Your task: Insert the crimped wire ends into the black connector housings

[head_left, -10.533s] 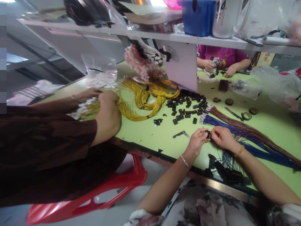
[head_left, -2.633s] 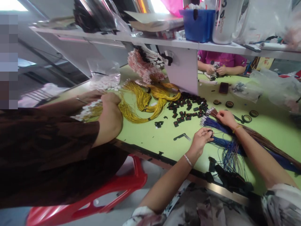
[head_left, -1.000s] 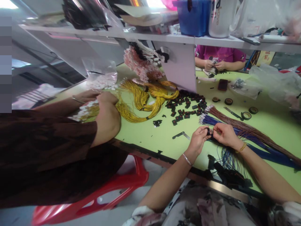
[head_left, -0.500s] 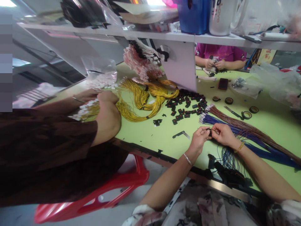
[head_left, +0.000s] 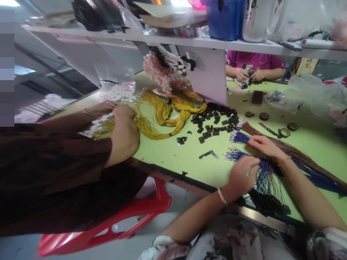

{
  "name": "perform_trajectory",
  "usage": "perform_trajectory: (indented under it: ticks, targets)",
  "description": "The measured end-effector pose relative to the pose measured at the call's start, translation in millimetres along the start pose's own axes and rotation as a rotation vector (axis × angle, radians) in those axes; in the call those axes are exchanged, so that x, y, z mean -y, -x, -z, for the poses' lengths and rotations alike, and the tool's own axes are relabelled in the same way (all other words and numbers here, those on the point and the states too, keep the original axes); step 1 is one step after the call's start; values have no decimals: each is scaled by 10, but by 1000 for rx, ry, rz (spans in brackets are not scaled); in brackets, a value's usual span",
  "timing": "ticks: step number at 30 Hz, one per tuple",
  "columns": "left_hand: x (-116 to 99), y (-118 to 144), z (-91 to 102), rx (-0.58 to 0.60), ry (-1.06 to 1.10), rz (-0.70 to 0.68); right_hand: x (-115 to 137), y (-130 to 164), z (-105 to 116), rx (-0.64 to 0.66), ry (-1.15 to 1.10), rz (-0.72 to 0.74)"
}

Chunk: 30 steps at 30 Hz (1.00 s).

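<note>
My left hand (head_left: 244,175) is blurred, with its fingers curled, over the front of a blue wire bundle (head_left: 234,154) and just above a pile of black connector housings (head_left: 268,202). What it holds, if anything, is hidden. My right hand (head_left: 263,146) rests over another bundle of blue wires (head_left: 240,137) with silvery tips. Its fingers are bent and pressed together by these wires, and I cannot make out what is between them. Beyond it runs a bundle of brown wires (head_left: 260,133). Loose black housings (head_left: 213,124) lie scattered to the left of the bundles.
A folding blade (head_left: 208,154) lies left of my hands; scissors (head_left: 268,129) and tape rolls (head_left: 284,133) lie beyond. To the left, a co-worker's arm (head_left: 124,133) reaches over yellow wires (head_left: 162,112). Another person (head_left: 255,66) works opposite, under the shelf (head_left: 189,42).
My hands were together on a small dark piece and have parted. The left moved down toward me and the right shifted to the blue wires, uncovering a nearer blue bundle.
</note>
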<state>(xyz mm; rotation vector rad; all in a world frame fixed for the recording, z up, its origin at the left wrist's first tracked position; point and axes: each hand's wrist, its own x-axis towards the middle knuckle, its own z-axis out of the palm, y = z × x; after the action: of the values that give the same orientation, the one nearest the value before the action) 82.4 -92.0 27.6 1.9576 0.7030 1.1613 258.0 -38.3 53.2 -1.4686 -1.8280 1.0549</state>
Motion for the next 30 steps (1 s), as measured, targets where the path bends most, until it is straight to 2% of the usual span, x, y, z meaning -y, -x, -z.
perform_trajectory:
  ticks: [2,3,4,6,8,10,13,15,17,19,21,24,27,30]
  targets:
    - [-161,103,-132,358,-156,-352,-64,-41,32,-8,77,-22]
    - [-220,143,-209,519,-206,-462,-88,-54,20,-34,136,-15]
    - [-262,173,-287,630,-243,-520,-102,-60,-5,-64,188,-3]
    - [-302,205,-421,710,-284,-537,-102,-47,-87,-84,243,21]
    - [-300,202,-479,664,-294,-509,-81,-9,-181,-50,272,30]
    - [-262,168,-416,579,-287,-492,-67,37,-264,-41,329,29]
    - [-101,47,-55,398,-316,-425,-78,89,-333,-73,370,12]
    - [103,-75,330,195,-435,-247,-86,109,-339,-65,335,11]
    - [372,-207,754,-53,-626,66,-76,123,-324,-63,316,30]
    - [660,-314,1126,-197,-787,344,-52,135,-307,-84,324,47]
    - [912,-372,1377,-134,-853,496,-28,141,-303,-115,326,57]
    - [1132,-370,1514,-49,-834,560,-15,123,-340,-159,257,52]
    - [1137,-330,1486,-110,-753,528,-5,71,-411,-209,106,57]
    - [994,-314,1416,-229,-564,490,45,22,-476,-229,-35,74]
